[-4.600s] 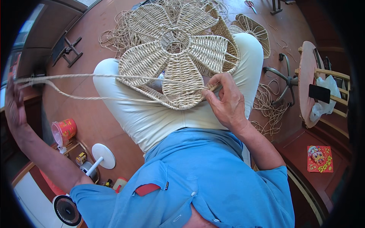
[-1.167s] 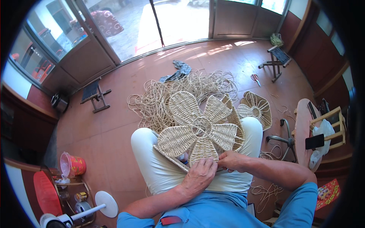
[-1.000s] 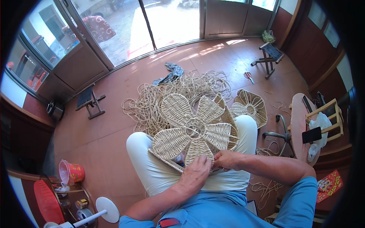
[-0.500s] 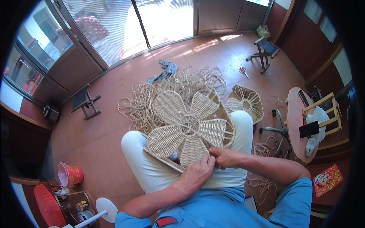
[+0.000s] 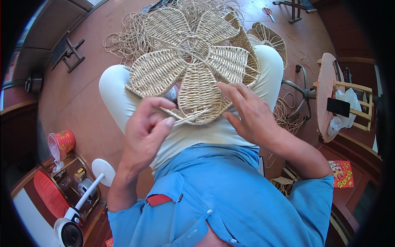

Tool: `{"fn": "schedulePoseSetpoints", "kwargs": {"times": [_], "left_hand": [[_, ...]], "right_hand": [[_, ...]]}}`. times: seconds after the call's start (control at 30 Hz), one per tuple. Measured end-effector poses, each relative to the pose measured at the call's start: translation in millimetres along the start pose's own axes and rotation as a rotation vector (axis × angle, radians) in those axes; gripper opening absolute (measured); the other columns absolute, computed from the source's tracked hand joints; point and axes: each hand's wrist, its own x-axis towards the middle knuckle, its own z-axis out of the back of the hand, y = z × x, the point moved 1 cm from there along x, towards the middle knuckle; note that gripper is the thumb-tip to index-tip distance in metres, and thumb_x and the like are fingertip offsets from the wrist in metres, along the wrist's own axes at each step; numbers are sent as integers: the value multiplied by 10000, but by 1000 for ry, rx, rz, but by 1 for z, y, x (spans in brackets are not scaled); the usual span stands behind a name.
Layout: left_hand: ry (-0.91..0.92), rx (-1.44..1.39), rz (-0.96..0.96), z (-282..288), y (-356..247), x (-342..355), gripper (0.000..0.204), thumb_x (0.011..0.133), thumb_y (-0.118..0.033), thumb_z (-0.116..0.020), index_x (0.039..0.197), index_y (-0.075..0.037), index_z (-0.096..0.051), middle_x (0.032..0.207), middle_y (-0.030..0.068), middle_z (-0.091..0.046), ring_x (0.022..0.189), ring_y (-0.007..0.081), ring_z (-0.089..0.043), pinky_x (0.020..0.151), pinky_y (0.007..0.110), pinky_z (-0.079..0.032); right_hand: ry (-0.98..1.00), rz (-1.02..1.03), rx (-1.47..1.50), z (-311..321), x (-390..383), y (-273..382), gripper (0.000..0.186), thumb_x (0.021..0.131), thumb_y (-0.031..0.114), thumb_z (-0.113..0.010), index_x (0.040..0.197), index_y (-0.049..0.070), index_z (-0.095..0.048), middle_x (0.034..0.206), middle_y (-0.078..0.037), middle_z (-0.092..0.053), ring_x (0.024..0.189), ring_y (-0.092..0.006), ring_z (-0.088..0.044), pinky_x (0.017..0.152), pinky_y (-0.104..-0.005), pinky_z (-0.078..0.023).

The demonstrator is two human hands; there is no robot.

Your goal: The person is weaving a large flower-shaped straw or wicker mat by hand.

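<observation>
A woven flower-shaped piece (image 5: 197, 82) of pale twisted rope, with five petals over an angular woven rim, rests across my lap. My left hand (image 5: 148, 127) is at its lower left, thumb and fingers curled around a pale cord (image 5: 191, 116) that crosses the bottom of the front petal. My right hand (image 5: 251, 113) lies at the lower right edge, fingers spread and apart from the thumb, fingertips touching the weave beside that petal. The underside of the piece is mostly hidden.
Behind lie loose rope (image 5: 125, 39), a second woven piece (image 5: 271, 41) and scissors (image 5: 268, 14). Folding stools (image 5: 70, 57) stand farther off. At right are a pink board (image 5: 327, 61) with a phone (image 5: 338, 108) and a wheeled base (image 5: 306, 94); at left, a bucket (image 5: 61, 144) and fan (image 5: 70, 234).
The view has tipped down toward my lap. My left hand has left my right hand's side, moving left; my right fingers have spread. Earlier, my left hand stretched far left with long cord.
</observation>
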Motion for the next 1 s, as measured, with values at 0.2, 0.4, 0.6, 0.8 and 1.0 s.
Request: {"fn": "schedulePoseSetpoints", "kwargs": {"times": [0.2, 0.4, 0.6, 0.8, 1.0], "left_hand": [[-256, -12, -156, 39, -53, -45, 255, 989, -82, -697, 1227, -32, -621, 721, -114, -422, 608, -17, -355, 539, 209, -243], [-218, -90, -215, 108, -41, -48, 324, 1069, -350, -739, 1162, -70, -604, 726, -108, -418, 546, -27, -299, 473, 184, -194], [-427, -239, -160, 159, -10, -40, 208, 1107, -309, -686, 1106, -115, -611, 713, -128, -353, 533, -18, -236, 458, 202, -164], [-559, -182, -110, 207, 17, -43, 221, 1102, -319, -693, 1057, -123, -603, 727, -118, -337, 550, -10, -250, 480, 197, -182], [-361, 25, -246, 188, 32, -28, 264, 1092, -328, -706, 997, -115, -584, 734, -94, -408, 592, 9, -331, 524, 198, -261]], "right_hand": [[-60, 359, 176, -9, 9, 62, 768, 903, 164, -807, 1591, 73, -480, 1141, -130, -674, 1043, -289, -669, 905, -411, -529], [82, -3, 922, 48, 18, 29, 495, 999, 184, -787, 1458, 85, -633, 715, 98, -549, 660, -5, -496, 584, -227, -371], [-184, -310, 1253, 54, -8, -59, 314, 1096, 223, -657, 1355, 46, -674, 683, 123, -356, 547, -4, -304, 525, -216, -321], [-394, -446, 1480, 67, -20, -107, 276, 1085, 223, -689, 1295, 43, -685, 650, 122, -260, 526, -18, -276, 513, -219, -316], [-647, -556, 1507, 98, -25, -155, 143, 1054, 179, -732, 1141, 70, -700, 607, 112, -274, 488, -33, -262, 466, -243, -260]]}}
